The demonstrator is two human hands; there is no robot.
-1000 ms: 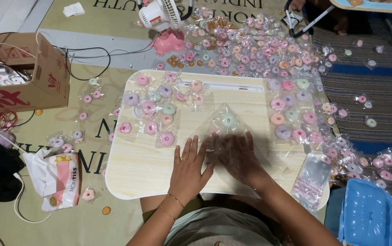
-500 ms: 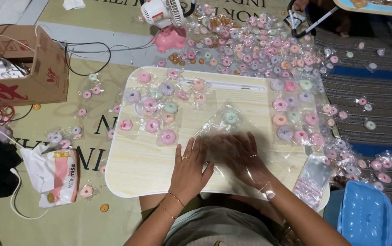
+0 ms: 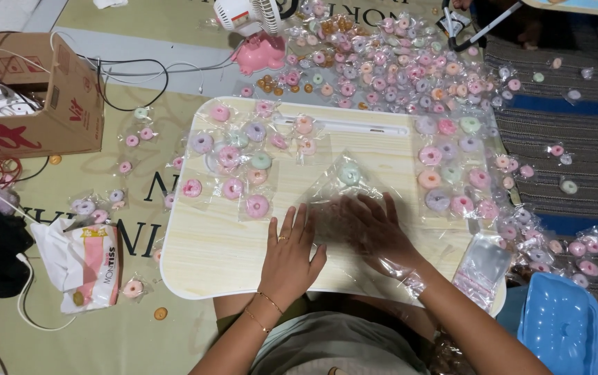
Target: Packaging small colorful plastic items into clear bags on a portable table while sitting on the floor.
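Both hands lie flat, fingers spread, gripping nothing. The left hand (image 3: pixel 288 253) presses on the pale wooden tabletop (image 3: pixel 209 250) at the edge of a large clear plastic bag (image 3: pixel 354 208). The right hand (image 3: pixel 372 232) is inside that bag, palm down. A pale green ring-shaped sweet (image 3: pixel 349 174) sits in the bag's far corner, between two clusters of wrapped sweets (image 3: pixel 233 163).

Right hand (image 3: pixel 375 232) motion-blurred inside clear plastic bag (image 3: pixel 344 208); finger outlines smeared, grip unclear. White electric fan (image 3: pixel 250 14) cut by top edge. Brown cardboard box (image 3: pixel 31 104) cut by left edge. Blue plastic tub (image 3: pixel 559 323) cut by bottom edge. Far wrapped ring sweets (image 3: pixel 396 62) too small to tell apart.
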